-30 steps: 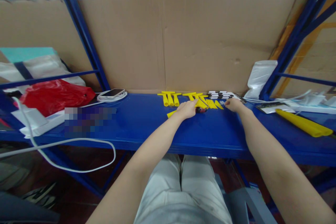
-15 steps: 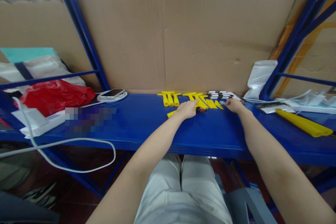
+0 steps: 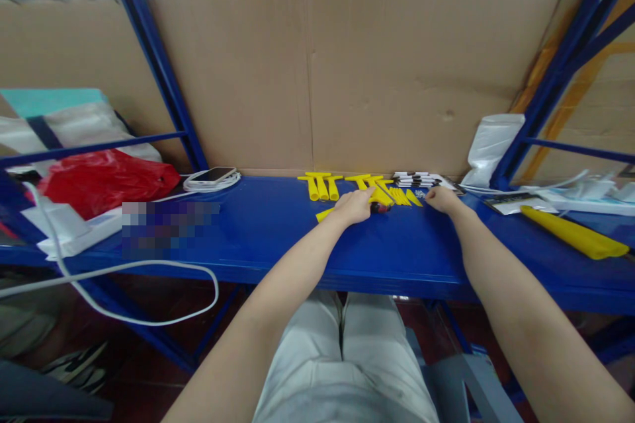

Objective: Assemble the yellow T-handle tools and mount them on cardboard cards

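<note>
My left hand (image 3: 354, 207) is closed around a yellow plastic piece (image 3: 381, 197), whose other end shows at the left below the wrist. A dark red and black object (image 3: 381, 208) lies at its fingertips, too small to name. My right hand (image 3: 441, 199) has its fingers pressed together beside a cluster of small silvery parts (image 3: 420, 194); whatever is in the pinch is hidden. Between the hands lie several yellow wedge-shaped pieces (image 3: 399, 196). Yellow T-shaped pieces with tubular stems (image 3: 321, 188) stand in two groups along the back.
White and black pieces (image 3: 415, 179) are stacked behind the right hand. A long yellow part (image 3: 575, 232) lies at the right. On the left are a phone on a coiled cable (image 3: 213, 176), a red bag (image 3: 109, 182) and a white cable loop (image 3: 215, 284) over the blue table's edge.
My right fingers have shifted very slightly by the small silvery parts. My left hand and the yellow piece stay in place.
</note>
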Demonstrator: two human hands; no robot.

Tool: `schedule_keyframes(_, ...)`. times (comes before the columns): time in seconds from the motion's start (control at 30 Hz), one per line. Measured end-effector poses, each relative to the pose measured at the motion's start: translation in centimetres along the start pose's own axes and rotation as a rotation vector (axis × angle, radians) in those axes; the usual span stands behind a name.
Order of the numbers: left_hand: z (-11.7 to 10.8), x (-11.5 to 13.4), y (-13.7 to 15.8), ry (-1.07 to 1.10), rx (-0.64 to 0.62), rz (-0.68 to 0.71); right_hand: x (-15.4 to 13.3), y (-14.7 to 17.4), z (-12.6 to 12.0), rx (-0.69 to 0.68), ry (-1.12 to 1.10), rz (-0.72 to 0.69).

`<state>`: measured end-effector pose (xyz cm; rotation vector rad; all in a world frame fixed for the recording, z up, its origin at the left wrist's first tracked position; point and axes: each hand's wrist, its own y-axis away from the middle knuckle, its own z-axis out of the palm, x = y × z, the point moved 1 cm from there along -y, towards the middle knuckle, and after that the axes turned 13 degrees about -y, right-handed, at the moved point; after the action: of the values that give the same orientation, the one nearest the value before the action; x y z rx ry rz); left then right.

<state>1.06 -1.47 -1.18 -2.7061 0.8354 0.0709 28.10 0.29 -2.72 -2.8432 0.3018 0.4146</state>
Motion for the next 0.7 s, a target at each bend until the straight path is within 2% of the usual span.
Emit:
schedule_keyframes(0.2, -0.04, -0.02, 0.00, 0.006, -0.005, -0.005, -0.28, 0.08, -0.09, 0.015, -0.073, 0.002)
schedule_keyframes(0.7, -0.36, -0.09, 0.05, 0.046, 0.025, -0.021, -0.91, 0.17, 0.23, 0.039, -0.024, 0.011)
